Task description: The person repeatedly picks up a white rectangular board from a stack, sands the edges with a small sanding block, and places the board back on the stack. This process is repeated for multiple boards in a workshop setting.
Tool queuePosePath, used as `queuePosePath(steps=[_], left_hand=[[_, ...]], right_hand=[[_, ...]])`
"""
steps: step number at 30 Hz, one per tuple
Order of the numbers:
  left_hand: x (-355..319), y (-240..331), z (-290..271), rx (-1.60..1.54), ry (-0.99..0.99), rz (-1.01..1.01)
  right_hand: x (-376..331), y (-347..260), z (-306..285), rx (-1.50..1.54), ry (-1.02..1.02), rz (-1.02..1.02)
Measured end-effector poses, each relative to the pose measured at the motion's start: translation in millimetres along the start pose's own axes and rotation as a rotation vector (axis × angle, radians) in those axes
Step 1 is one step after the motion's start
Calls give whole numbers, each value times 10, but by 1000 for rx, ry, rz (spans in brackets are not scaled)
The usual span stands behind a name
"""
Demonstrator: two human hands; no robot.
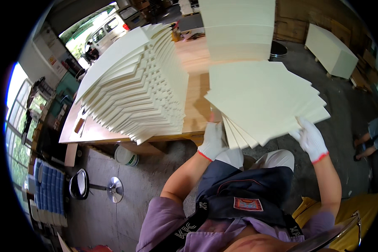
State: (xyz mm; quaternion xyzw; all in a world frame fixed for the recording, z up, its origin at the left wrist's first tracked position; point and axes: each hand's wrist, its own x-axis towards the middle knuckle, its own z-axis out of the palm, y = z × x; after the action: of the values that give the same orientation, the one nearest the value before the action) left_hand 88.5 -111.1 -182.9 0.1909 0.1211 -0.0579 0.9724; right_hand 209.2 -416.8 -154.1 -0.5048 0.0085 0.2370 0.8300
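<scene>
A fanned bunch of several cream-white sheets (262,98) is held between my two hands, its near edge above my lap. My left hand (214,140), in a white glove with a red cuff, is closed on the bunch's near left edges. On the near right edge my right hand (311,140), gloved the same way, grips the sheets with its thumb on top. To the left, a large stack of similar sheets (132,84) lies on the wooden table (196,107), its layers stepped and crisscrossed. Behind the held sheets rises a tall, squared stack of cream sheets (239,35).
A white bucket (126,156) stands under the table's near edge. On the floor at left are a stool (88,185) and a blue padded seat (49,185). A cream block-like stack (332,50) stands at far right. Another person's legs (367,147) show at the right edge.
</scene>
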Motion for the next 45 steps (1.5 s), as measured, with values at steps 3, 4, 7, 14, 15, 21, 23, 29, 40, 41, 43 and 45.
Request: queuePosePath(steps=[3, 4, 7, 14, 15, 21, 23, 29, 40, 41, 43, 45], left_hand=[[54, -59, -198, 451, 110, 23], [-88, -135, -36, 508, 70, 3], [-408, -271, 173, 728, 18, 253], [-1294, 339, 839, 927, 244, 735], [-1379, 477, 927, 774, 267, 830], [-1733, 1762, 1571, 703, 218, 1375], [-1726, 2146, 1801, 543, 126, 1420], [-1489, 3052, 1719, 307, 277, 1427], [-1473, 3173, 1435, 288, 335, 1066], [-1471, 3145, 1443, 270, 333, 1049], [-1443, 3084, 1456, 230, 337, 1062], [-1461, 3100, 1435, 240, 337, 1065]], right_hand=[[-314, 76, -116, -53, 12, 67], [-373, 117, -293, -47, -13, 84], [-487, 369, -604, -3, 2, 10], [-163, -56, 769, 62, -344, -227], [-146, -246, 1070, 88, -472, -233], [-207, -251, 1863, 164, -919, -33], [-277, -53, 1773, 90, -912, 78], [-241, 258, 1483, 146, -831, 245], [-149, 321, 1149, 250, -768, 266], [-144, 327, 1135, 239, -762, 258], [-214, 300, 1141, 184, -663, 230], [-234, 297, 1138, 160, -609, 218]])
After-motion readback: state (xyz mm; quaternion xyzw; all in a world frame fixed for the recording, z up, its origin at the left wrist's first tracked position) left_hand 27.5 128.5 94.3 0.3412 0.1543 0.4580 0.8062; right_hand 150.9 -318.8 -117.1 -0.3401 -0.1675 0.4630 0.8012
